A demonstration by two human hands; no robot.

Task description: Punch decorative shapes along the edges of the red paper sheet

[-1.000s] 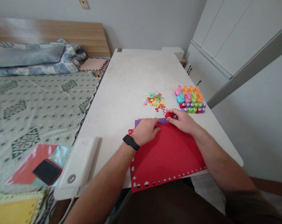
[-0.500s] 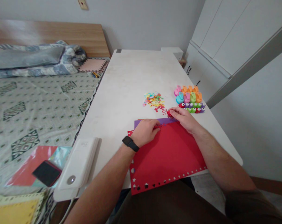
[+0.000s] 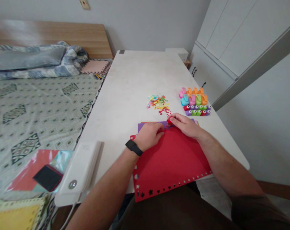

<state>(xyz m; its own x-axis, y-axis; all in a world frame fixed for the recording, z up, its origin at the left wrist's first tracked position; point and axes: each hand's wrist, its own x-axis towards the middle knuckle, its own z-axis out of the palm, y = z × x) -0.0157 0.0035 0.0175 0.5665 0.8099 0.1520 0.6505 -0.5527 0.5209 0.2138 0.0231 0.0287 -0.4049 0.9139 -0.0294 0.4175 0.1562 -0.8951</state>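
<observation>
A sheet of red paper [image 3: 173,159] lies in front of me, with small shaped holes along its near and left edges. My left hand [image 3: 149,135], a black watch on the wrist, is closed at the far edge of that sheet, thumb and fingers together. Between the thumb and fingers of my right hand [image 3: 186,126] is a small red craft punch [image 3: 169,120], right at the sheet's far edge. Purple paper [image 3: 141,127] shows from beneath the red sheet. Beyond the hands lies a pile of colourful paper confetti [image 3: 158,103], red pieces nearest.
Large craft punches [image 3: 194,97] and small ones [image 3: 199,110] stand in rows at the right of the white table [image 3: 132,76]. A white power bank [image 3: 80,169] with a cable sits at the left edge. On the bed beside it lies a phone [image 3: 48,177].
My right hand has moved left and slightly nearer with the red punch, from beside the confetti to the red sheet's far edge. My left hand stays in place.
</observation>
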